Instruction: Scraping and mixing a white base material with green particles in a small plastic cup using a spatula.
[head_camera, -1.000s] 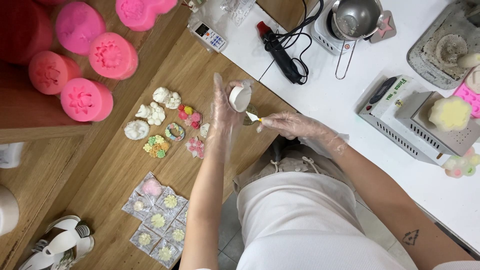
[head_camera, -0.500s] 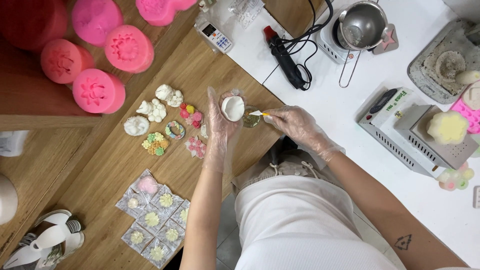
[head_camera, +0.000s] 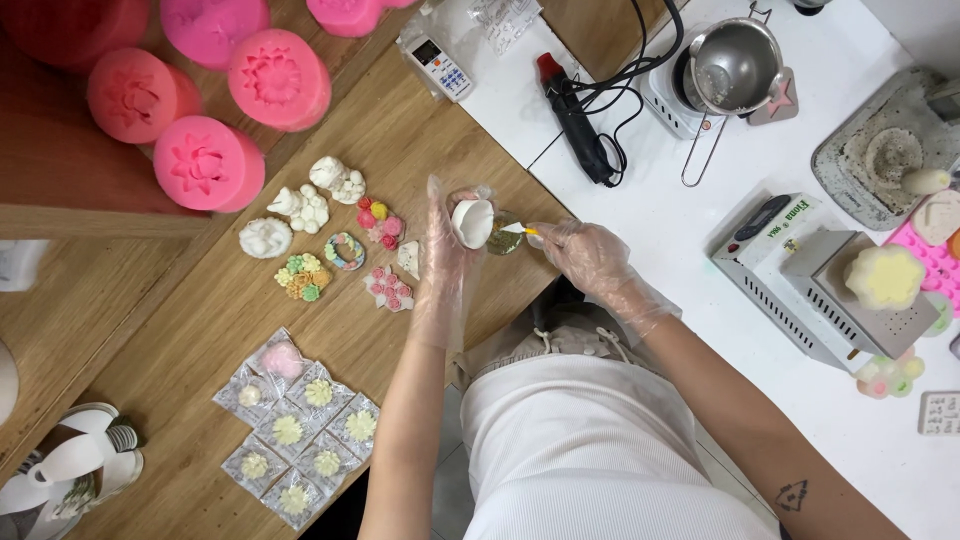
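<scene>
My left hand (head_camera: 445, 255), gloved, is clamped on a small white cup (head_camera: 472, 222) above the wood table (head_camera: 200, 330). Right hand (head_camera: 590, 258) pinches a thin brush (head_camera: 520, 230) just right of cup. Pink molds (head_camera: 205, 165) sit far left; white counter (head_camera: 700, 330) w/ steel pot (head_camera: 735, 65) lies to the right.

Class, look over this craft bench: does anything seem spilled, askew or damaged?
Nothing stands out. The left hand holds a small white piece, the right hand a thin tool; the tray holds crusted residue.
</scene>
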